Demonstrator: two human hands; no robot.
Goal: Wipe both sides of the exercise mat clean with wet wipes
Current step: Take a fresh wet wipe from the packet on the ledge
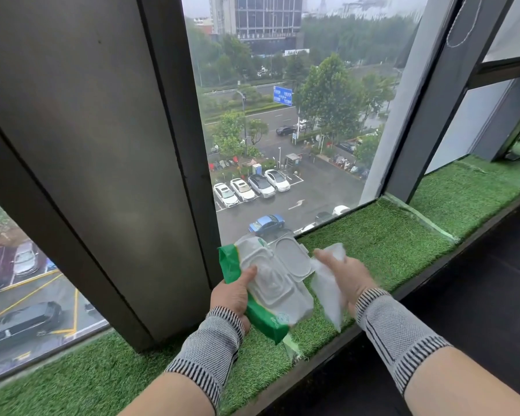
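Turf-covered sill (373, 235) runs from 8 o'clock to 2 o'clock under the window, and the mat I am to wipe is nowhere in view, so this step is only about getting a wipe ready. Pack of wet wipes (267, 292) sits low at the middle of the view, lid (291, 256) flipped open toward 12 o'clock. My left hand (233, 295) curls round its near edge, thumb pressed on top. My right hand (347, 280), just beside it at 3 o'clock, pinches one loose wipe (327, 291), free of the pack and hanging limp. To do this well, I judge I should snap the lid closed so the rest stay damp, set the pack on the sill, then open the wipe flat over my palm before turning to find the mat.
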